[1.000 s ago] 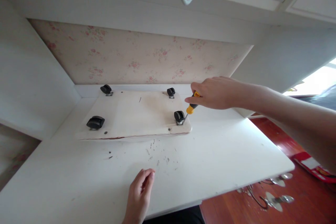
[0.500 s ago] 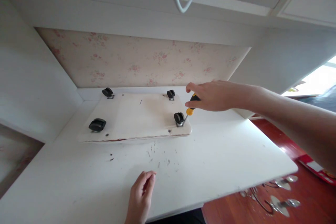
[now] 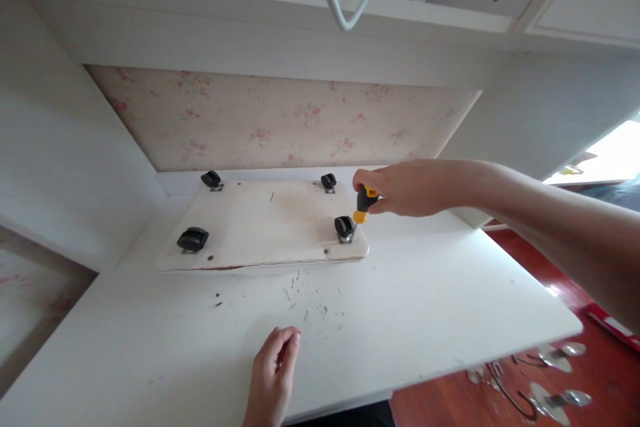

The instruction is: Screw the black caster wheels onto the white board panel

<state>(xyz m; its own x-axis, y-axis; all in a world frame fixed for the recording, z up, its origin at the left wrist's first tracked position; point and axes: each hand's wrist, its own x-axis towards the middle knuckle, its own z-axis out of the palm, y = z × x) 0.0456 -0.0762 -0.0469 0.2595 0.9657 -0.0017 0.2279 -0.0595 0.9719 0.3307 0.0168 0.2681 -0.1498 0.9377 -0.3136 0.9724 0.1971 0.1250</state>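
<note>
A white board point(image 3: 270, 227) lies on the white desk with black casters at its corners. My right hand point(image 3: 395, 188) is closed on a yellow and black screwdriver point(image 3: 367, 201), whose tip meets the metal plate of the front right caster point(image 3: 345, 227). The front left caster point(image 3: 193, 239), back left caster point(image 3: 211, 179) and back right caster point(image 3: 329, 181) stand upward. Near the desk's front edge rests my left hand point(image 3: 274, 370), its fingers curled together; what they hold, if anything, is hidden.
Dark specks and shavings point(image 3: 324, 311) are scattered before the board. Overhead hangs a pale bent bar point(image 3: 346, 23) beneath an open shelf. A light fixture with metal arms point(image 3: 555, 400) sits on the red floor at lower right.
The view has shifted slightly. My right hand's fingers have turned around the screwdriver handle, which now stands more upright. My left hand keeps its pose.
</note>
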